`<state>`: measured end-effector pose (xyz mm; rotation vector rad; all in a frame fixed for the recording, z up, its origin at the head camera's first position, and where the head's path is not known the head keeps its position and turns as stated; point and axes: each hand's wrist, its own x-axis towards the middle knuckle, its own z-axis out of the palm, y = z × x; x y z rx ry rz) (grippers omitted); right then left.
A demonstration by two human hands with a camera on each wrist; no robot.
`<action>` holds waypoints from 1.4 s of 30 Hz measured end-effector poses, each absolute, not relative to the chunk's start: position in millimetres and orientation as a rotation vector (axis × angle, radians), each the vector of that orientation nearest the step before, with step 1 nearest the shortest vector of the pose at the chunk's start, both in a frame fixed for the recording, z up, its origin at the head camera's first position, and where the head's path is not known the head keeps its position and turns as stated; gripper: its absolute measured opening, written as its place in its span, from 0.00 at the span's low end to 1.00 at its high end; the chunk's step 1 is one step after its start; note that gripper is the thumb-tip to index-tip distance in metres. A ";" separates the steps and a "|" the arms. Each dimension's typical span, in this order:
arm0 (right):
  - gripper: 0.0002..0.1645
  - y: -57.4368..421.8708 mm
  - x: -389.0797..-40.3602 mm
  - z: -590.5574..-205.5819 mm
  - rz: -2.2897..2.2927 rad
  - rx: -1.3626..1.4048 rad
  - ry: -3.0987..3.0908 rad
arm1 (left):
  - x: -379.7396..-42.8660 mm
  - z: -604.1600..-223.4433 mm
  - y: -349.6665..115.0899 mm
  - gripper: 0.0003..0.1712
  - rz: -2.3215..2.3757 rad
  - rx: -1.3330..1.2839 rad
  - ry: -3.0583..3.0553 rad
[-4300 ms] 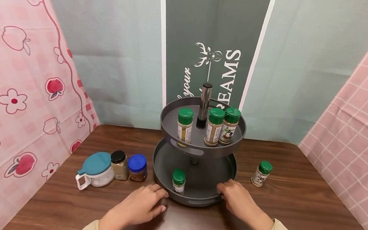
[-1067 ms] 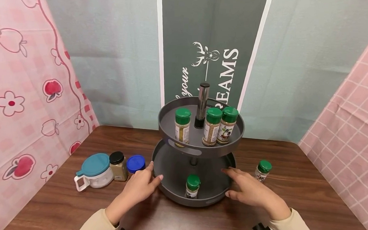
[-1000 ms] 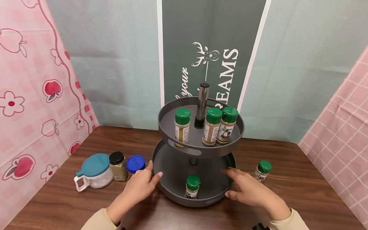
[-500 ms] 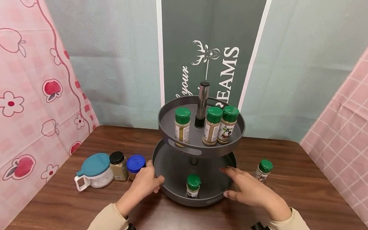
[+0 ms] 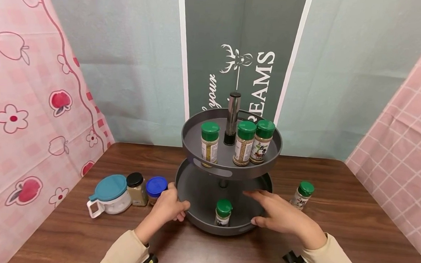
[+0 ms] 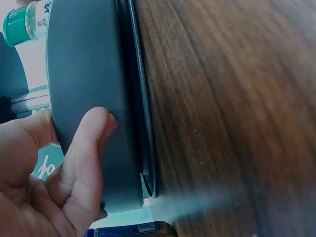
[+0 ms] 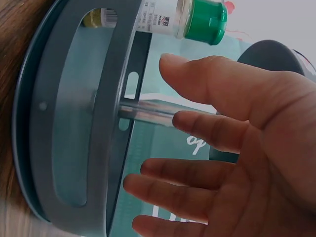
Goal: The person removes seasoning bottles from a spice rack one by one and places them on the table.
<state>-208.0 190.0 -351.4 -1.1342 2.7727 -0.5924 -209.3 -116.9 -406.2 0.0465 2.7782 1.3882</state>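
Two-tier stand [image 5: 245, 173], dark grey: stood upright on the brown wooden table [image 5: 211, 260].
Left hand [image 5: 167, 205]: pinched the left rim of the lower tray [image 5: 200, 186], thumb over the edge, fingers against the outer wall.
Right hand [image 5: 281, 215]: fingers spread and nearly straight, at the lower tray's right side; contact could not be told.
Lower tray contents: one small jar [image 5: 223, 214], green cap, upright near the front rim.
Upper tray [image 5: 195, 131] contents: a yellowish jar [image 5: 209, 145] left of the metal post [image 5: 233, 115]; a speckled jar [image 5: 244, 144] and a labelled jar [image 5: 262, 143] side by side to the right; all green-capped, upright.
Right of the stand: one green-capped shaker [image 5: 302, 196].
Left of the stand, in a row: blue-lidded jar [image 5: 156, 186], black-lidded jar [image 5: 137, 191], white pot [image 5: 112, 198] with teal lid.
Behind: grey-green cloth [image 5: 245, 22] with deer head and lettering.
Sides: pink cloths [image 5: 17, 77].
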 end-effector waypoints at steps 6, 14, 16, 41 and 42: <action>0.33 177.5 -207.0 -348.0 -0.571 -1.207 2.822 | -210.0 -406.0 -116.9 0.33 1.377 0.043 2.765; 0.33 162.3 -205.8 -342.9 -0.549 -1.334 2.829 | -210.2 -405.0 -116.3 0.36 1.336 0.019 2.755; 0.33 158.2 -205.8 -342.8 -0.566 -1.366 2.826 | -210.5 -404.9 -116.0 0.37 1.327 0.013 2.754; 0.31 119.5 -199.4 -339.8 -0.554 -1.479 2.705 | -211.9 -409.9 -114.3 0.30 1.327 -0.011 2.751; 0.32 118.1 -199.1 -340.3 -0.548 -1.483 2.700 | -211.9 -410.0 -114.5 0.30 1.331 -0.011 2.751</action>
